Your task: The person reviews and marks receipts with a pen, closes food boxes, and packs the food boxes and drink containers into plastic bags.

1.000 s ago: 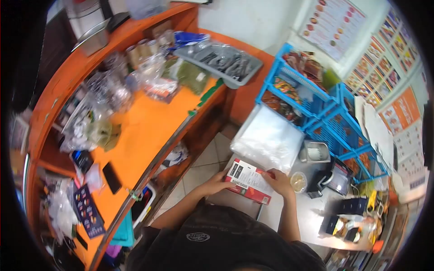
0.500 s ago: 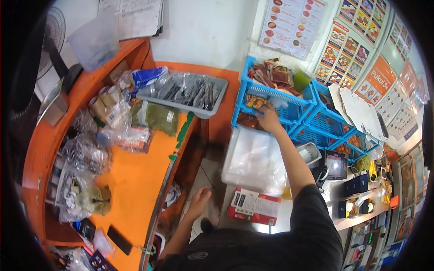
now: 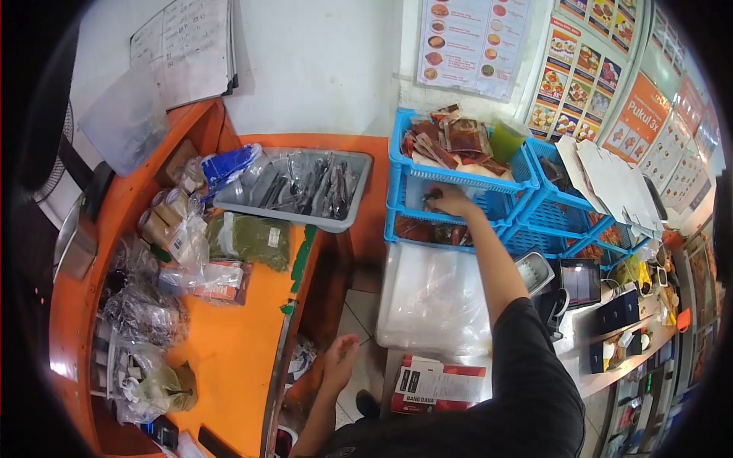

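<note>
My right hand (image 3: 452, 201) reaches into the middle tier of a blue plastic basket stack (image 3: 462, 177). Its fingers are closed around something small and dark, too hidden to name. Above it, the top basket holds dark red sauce packets (image 3: 466, 139) and a green-filled container (image 3: 507, 140). In the tier below lie more reddish packets (image 3: 418, 229). My left hand (image 3: 340, 362) hangs over the gap beside the orange counter (image 3: 229, 343), its fingers loosely bent and apart, with nothing in it.
A stack of clear plastic bags (image 3: 435, 298) lies in front of the baskets, with a red-and-white box (image 3: 439, 385) nearer me. On the left stand a grey tray (image 3: 353, 217) of wrapped cutlery and a green packet (image 3: 256, 240). A screen (image 3: 580, 281) sits at right.
The view has shifted. My right hand has gone deeper into the middle basket, and the bright orange-yellow sachets by its fingers no longer show. My left hand stays low, its fingers slightly more raised.
</note>
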A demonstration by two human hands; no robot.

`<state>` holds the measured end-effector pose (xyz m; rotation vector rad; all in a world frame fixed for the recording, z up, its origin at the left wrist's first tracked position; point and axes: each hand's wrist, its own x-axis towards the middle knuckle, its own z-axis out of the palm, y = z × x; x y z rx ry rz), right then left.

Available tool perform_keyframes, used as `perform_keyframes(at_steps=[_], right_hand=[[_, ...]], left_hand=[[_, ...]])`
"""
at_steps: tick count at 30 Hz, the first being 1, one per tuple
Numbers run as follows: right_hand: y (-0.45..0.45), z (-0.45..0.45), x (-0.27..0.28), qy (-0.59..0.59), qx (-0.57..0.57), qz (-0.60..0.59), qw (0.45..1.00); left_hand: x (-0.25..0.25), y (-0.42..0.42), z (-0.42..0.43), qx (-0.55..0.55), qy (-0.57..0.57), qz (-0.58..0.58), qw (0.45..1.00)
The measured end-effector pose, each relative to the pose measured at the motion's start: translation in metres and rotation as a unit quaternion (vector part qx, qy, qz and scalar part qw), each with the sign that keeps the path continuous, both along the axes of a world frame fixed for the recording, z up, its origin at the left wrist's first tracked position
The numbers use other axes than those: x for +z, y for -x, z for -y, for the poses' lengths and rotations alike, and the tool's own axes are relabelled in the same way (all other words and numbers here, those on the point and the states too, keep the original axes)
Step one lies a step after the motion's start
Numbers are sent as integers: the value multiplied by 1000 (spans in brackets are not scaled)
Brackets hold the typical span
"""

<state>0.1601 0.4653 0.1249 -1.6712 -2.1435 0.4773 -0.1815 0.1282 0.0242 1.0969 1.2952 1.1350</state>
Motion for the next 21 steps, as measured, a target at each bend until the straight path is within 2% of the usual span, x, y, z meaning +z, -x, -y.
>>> perform_keyframes(at_steps=[2,5,8,11,14,15,18,21], right_hand=[[-29,6,1,-7,-12,9,1000],[-53,12,16,31,-32,84,995],[-21,32,30,-59,-51,68,995],[-7,12,14,21,103,155,982],[-16,13,14,-75,-124,270,952],[-22,10,7,-91,-142,269,948],[4,25,39,60,-48,150,986],[8,9,3,29,43,35,998]], left_hand=[[0,-2,-3,-7,0,-11,1000],[-2,-6,2,-48,24,-55,997],[16,-20,6,-75,62,-72,993],[15,-26,8,-108,26,-80,991],[18,-18,9,-109,20,-96,989],[11,-14,10,-99,16,-100,990],[-14,-1,14,-74,8,-98,992],[-12,1,16,-66,22,-94,993]])
